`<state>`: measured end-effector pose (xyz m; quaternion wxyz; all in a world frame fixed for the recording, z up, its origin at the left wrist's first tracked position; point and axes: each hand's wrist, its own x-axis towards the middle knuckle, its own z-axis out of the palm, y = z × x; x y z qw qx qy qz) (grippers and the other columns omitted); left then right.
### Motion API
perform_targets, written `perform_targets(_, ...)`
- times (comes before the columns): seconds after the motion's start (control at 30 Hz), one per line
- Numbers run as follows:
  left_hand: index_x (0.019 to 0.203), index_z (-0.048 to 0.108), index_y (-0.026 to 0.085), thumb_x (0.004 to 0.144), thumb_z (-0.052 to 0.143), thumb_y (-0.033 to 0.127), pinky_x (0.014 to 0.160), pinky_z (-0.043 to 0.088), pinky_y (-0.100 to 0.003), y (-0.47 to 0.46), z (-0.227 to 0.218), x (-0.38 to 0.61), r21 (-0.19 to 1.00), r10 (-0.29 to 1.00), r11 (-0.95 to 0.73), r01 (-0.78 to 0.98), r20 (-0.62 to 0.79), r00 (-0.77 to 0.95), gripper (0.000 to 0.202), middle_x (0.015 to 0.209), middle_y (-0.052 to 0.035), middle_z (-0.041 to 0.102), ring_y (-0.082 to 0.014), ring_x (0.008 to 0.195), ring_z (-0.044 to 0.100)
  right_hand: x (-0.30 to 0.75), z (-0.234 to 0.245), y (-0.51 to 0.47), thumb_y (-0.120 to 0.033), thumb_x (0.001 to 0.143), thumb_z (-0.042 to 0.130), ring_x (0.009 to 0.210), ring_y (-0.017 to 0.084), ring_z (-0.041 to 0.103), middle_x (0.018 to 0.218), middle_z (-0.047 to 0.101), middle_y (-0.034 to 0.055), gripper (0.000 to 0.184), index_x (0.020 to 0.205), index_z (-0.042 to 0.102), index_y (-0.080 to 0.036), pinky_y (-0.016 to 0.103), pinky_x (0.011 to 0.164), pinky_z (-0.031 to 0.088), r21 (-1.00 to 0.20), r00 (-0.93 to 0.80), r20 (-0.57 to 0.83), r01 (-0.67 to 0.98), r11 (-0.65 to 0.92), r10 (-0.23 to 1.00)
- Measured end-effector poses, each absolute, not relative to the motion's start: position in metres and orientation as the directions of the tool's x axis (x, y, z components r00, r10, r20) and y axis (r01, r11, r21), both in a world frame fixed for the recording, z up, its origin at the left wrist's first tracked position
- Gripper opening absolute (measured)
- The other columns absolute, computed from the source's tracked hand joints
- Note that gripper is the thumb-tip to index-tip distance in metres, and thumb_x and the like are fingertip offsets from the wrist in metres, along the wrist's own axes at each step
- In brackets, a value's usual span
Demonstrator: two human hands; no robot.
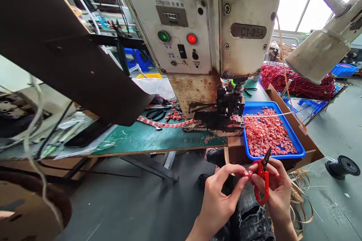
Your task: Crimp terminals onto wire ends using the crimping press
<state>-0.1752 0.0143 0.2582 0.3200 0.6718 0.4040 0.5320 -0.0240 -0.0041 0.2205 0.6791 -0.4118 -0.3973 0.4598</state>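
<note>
My left hand (219,192) pinches a small pinkish-red piece (248,173) between thumb and fingertips. Close beside it, my right hand (277,188) is closed around red-handled scissors (263,184), whose dark blades point up and away from me. The thumb of my right hand comes near the small piece; whether it touches it I cannot tell. Just beyond both hands, a blue tray (295,155) holds many similar small pinkish-red pieces (268,131). Left of the tray stands a press machine (183,45) with a lit red button and a green one.
A green worktable (135,139) carries a red-and-white strip (166,124), pliers (156,114) and loose pieces. A cardboard box (313,150) supports the tray's right side. Beyond it lie bundled red wires (299,83). A black spool (342,167) rests on the floor, and a lamp (319,56) hangs upper right.
</note>
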Motion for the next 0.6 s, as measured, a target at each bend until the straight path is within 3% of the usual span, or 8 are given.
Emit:
perform_targets(0.3, 0.091, 0.079, 0.023, 0.088, 0.072, 0.024, 0.071, 0.06, -0.019, 0.02, 0.261, -0.168, 0.928, 0.927, -0.359, 0.1, 0.342, 0.152, 0.007, 0.082, -0.0008, 0.082, -0.0142, 0.074, 0.076, -0.009, 0.213, 0.0, -0.016, 0.081, 0.083, 0.076, 0.023, 0.078, 0.088, 0.081, 0.0047, 0.036, 0.11, 0.064, -0.025, 0.033, 0.068, 0.064, -0.921, 0.184, 0.266, -0.242, 0.306, 0.946)
perform_targets(0.47, 0.09, 0.08, 0.021, 0.087, 0.074, 0.039, 0.073, 0.063, -0.024, 0.019, 0.261, -0.167, 0.976, 0.969, -0.217, 0.031, 0.212, 0.123, 0.02, 0.081, -0.0046, 0.081, -0.018, 0.075, 0.077, -0.01, 0.209, -0.002, -0.022, 0.081, 0.085, 0.077, 0.025, 0.078, 0.088, 0.08, 0.0035, 0.037, 0.109, 0.063, -0.028, 0.04, 0.073, 0.066, -0.937, 0.203, 0.233, -0.216, 0.276, 0.951)
perform_targets(0.6, 0.087, 0.079, 0.02, 0.087, 0.073, 0.041, 0.073, 0.062, -0.025, 0.02, 0.261, -0.167, 0.981, 0.971, -0.192, 0.028, 0.185, 0.154, 0.022, 0.081, -0.0061, 0.081, -0.0187, 0.074, 0.076, -0.012, 0.206, -0.002, -0.028, 0.078, 0.088, 0.074, 0.025, 0.075, 0.084, 0.077, 0.0025, 0.039, 0.108, 0.064, -0.028, 0.042, 0.072, 0.066, -0.944, 0.204, 0.22, -0.203, 0.261, 0.954)
